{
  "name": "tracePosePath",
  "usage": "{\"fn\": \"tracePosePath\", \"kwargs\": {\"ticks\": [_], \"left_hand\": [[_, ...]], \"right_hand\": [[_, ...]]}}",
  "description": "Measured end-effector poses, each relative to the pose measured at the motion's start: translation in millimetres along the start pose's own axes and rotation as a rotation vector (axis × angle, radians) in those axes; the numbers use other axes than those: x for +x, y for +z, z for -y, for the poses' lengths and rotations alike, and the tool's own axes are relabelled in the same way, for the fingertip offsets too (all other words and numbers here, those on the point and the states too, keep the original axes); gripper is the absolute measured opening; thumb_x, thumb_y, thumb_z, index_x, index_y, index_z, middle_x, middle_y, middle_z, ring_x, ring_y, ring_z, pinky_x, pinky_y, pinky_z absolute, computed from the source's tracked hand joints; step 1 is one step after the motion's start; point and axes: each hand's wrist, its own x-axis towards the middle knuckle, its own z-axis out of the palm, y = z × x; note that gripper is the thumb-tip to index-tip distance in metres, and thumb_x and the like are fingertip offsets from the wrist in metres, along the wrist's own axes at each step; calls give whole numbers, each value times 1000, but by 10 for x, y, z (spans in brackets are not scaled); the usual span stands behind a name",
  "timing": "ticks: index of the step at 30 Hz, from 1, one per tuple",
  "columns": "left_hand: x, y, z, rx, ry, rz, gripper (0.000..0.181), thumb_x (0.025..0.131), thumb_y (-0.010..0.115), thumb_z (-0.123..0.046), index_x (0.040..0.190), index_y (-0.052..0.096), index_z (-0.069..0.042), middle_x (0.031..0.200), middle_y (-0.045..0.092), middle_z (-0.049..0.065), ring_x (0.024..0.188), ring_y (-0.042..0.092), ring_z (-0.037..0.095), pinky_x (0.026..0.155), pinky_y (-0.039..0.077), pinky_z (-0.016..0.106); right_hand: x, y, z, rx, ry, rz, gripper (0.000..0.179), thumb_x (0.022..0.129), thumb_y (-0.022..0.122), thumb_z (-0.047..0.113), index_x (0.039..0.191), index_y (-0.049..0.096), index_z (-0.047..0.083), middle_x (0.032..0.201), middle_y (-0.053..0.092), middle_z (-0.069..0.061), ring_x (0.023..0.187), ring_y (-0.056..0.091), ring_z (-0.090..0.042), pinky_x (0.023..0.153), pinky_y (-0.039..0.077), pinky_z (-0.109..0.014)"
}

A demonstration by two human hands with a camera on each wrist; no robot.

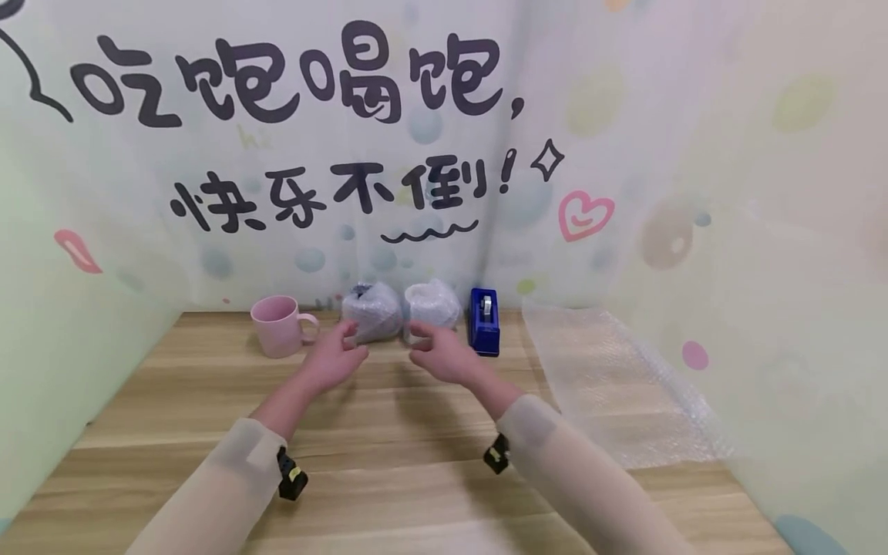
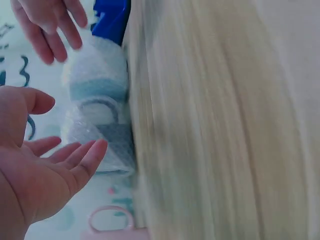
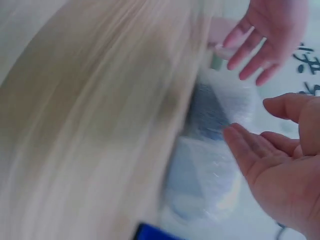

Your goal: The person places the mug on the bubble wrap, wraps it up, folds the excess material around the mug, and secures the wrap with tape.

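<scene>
Two bubble-wrapped bundles stand side by side at the back of the wooden table. The left bundle has a dark grey part showing through, and a handle-like loop is visible in the left wrist view. The right bundle looks paler. My left hand is in front of the left bundle, its fingers loosely spread and holding nothing. In front of the right bundle is my right hand, fingers relaxed, also holding nothing. Both wrist views show a gap between thumb and fingers. Whether any fingertip touches a bundle I cannot tell.
A pink mug stands left of the bundles, its handle to the right. A blue tape dispenser is just right of them. Further right a sheet of bubble wrap lies flat. A printed wall covering rises behind the table.
</scene>
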Motion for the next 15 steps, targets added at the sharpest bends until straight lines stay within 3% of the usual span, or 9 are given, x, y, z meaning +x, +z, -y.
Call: {"fn": "tracePosePath", "kwargs": {"ticks": [5,9,12,15], "left_hand": [[-223,-19,-116,163,163,69,66,105,63,-18,162,42,8,164,48,33,146,54,54,119,49,65],[-441,-52,-156,282,268,100,58,106,64,-19,158,52,3,158,56,28,144,56,51,118,48,67],[-592,-79,-134,333,315,107,52,106,66,-18,153,58,0,154,60,24,144,57,48,118,49,66],[-705,-106,-84,363,348,99,47,105,69,-16,148,62,0,149,64,22,140,61,44,116,51,64]], "right_hand": [[-385,-435,-86,-163,-25,-55,47,102,66,8,149,63,-1,146,70,-21,124,75,-36,102,64,-45],[-662,-804,-351,-269,-3,-111,37,102,67,9,136,69,-5,131,76,-24,115,76,-39,102,63,-51],[-862,-1076,-626,-353,66,-139,32,101,66,10,128,72,-5,123,78,-22,111,76,-38,100,62,-54],[-1069,-1305,-911,-447,152,-132,23,97,68,9,115,73,-4,107,77,-17,99,74,-31,91,62,-50]]}}
